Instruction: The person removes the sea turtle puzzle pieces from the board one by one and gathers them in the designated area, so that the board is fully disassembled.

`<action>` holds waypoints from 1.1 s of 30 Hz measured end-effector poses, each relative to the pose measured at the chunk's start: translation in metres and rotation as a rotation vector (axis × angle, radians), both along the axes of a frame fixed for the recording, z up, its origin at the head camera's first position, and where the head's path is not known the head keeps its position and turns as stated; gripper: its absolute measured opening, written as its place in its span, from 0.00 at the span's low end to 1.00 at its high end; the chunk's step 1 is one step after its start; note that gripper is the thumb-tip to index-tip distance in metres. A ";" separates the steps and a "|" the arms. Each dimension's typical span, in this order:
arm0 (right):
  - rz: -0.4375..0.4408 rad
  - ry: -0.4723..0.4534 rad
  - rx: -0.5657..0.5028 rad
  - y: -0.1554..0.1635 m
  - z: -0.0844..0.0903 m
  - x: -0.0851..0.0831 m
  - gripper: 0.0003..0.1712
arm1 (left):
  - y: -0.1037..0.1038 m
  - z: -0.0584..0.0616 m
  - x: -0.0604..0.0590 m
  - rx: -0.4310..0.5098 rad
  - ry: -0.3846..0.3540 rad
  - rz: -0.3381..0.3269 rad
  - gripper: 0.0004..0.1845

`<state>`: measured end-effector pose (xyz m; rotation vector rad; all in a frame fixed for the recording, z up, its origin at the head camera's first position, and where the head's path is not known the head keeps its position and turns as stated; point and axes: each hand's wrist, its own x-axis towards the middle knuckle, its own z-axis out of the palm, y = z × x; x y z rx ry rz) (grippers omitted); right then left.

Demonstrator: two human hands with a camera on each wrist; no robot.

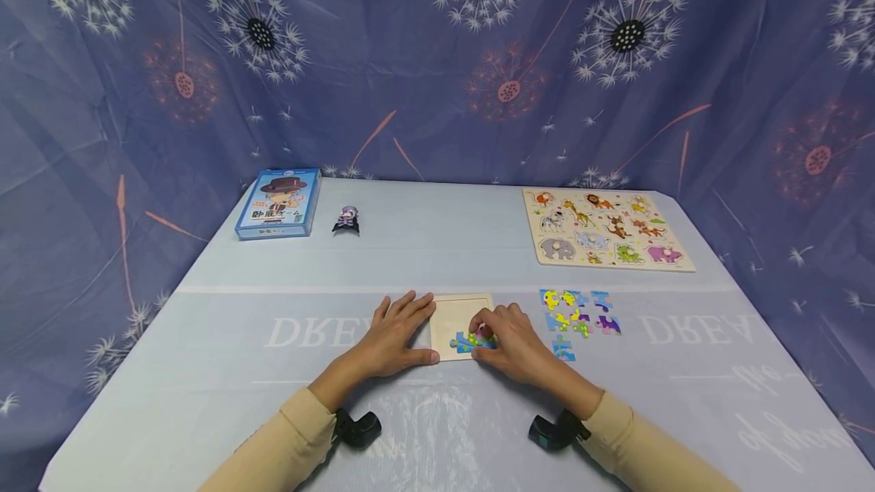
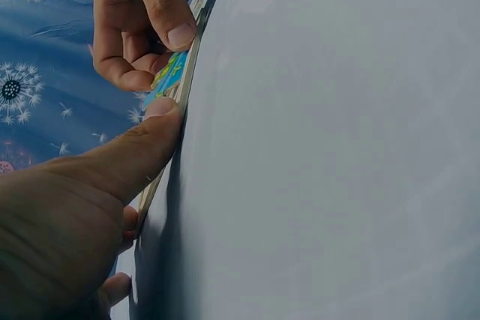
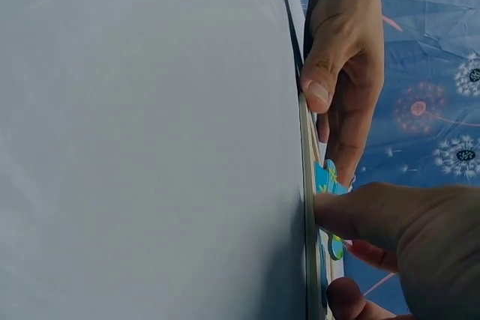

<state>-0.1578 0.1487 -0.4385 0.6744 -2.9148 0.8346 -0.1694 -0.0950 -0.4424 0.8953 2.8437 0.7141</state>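
A shallow wooden puzzle tray lies at the middle of the table. My left hand rests along its left side with fingers spread and the thumb at the near left corner. Over the tray's near right part, my right hand pinches a blue and green jigsaw piece between curled fingers and thumb. Blue jigsaw pieces lie in the tray's near part, partly hidden by the right hand. In the right wrist view, a blue piece shows just beyond the right thumb.
Several loose jigsaw pieces lie right of the tray. Behind them is a wooden animal peg board. A blue box and a small figurine stand at the back left. A patterned curtain hangs behind the table.
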 end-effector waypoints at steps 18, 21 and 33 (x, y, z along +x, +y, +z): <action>-0.033 0.030 0.041 -0.001 -0.001 0.003 0.15 | 0.001 0.001 0.001 -0.007 -0.007 0.008 0.44; -0.033 0.048 0.048 -0.002 -0.002 0.002 0.14 | 0.000 0.001 0.001 -0.006 -0.007 0.008 0.44; -0.035 0.089 0.050 -0.002 -0.003 0.003 0.14 | -0.001 -0.001 0.000 0.000 0.007 -0.002 0.44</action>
